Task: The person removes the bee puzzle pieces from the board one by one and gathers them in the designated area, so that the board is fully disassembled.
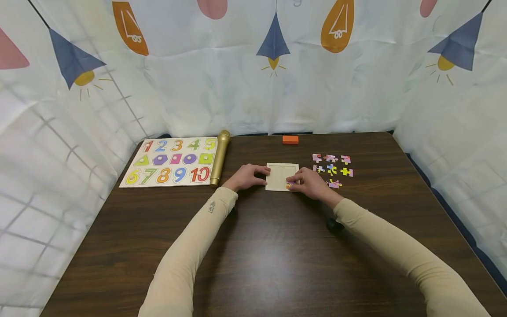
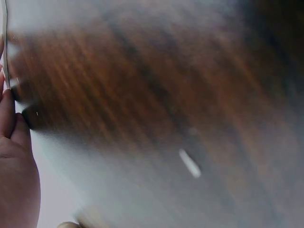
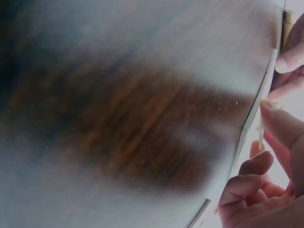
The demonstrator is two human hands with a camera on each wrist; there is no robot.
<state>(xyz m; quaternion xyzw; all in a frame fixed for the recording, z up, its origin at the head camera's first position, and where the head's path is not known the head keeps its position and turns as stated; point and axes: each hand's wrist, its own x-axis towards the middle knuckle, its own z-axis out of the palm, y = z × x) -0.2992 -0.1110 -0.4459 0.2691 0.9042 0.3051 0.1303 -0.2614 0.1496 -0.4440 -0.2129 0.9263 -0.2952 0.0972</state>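
A shallow pale wooden puzzle tray (image 1: 277,177) with a raised rim lies on the table in the head view. My left hand (image 1: 246,177) touches the tray's left edge, its thumb and forefinger apart. Over the tray's lower right corner my right hand (image 1: 313,182) pinches a small pink and yellow jigsaw piece (image 1: 288,185), which the fingers partly cover. The right wrist view shows the thin edge of this piece (image 3: 261,135) between thumb and fingers, tilted to the tray. Several loose jigsaw pieces (image 1: 332,169) lie right of the tray, some partly behind the right hand.
A number and shape board (image 1: 170,165) lies at the left, a gold tube (image 1: 219,158) resting along its right end. An orange block (image 1: 290,140) sits near the far edge of the dark wooden table (image 1: 261,255). Printed curtains hang behind and at both sides.
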